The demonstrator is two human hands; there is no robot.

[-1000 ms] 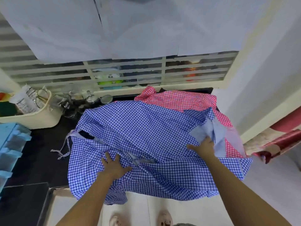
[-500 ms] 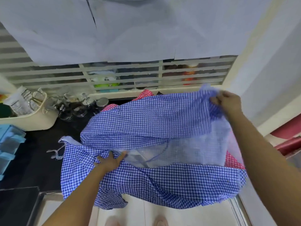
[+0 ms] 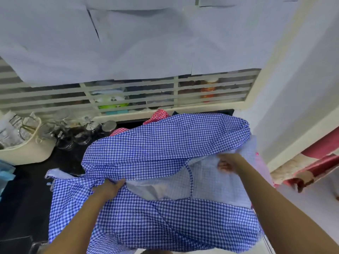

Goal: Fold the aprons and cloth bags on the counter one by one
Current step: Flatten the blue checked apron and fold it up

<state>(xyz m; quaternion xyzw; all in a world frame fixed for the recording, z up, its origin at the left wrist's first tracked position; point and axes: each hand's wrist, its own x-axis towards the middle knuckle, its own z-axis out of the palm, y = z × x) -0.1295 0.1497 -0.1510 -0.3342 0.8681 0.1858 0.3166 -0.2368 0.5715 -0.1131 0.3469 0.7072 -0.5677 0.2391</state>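
A blue gingham apron lies spread over the black counter, its front part hanging over the near edge. Its far part is turned back, showing the pale inner side in the middle. My left hand rests on the apron at the edge of that fold, fingers laid flat. My right hand reaches under the raised right part of the cloth, with the fingertips hidden by fabric. A red gingham cloth peeks out behind the blue one.
A cream tub with packets stands at the back left, with glass jars beside it. Blue plastic trays sit at the left edge. A louvred window runs behind the counter. A white wall closes the right side.
My right hand, which had lifted the apron's right corner high, has come down and now lies under the raised fold. The turned-back part has dropped lower. My left hand stays in place.
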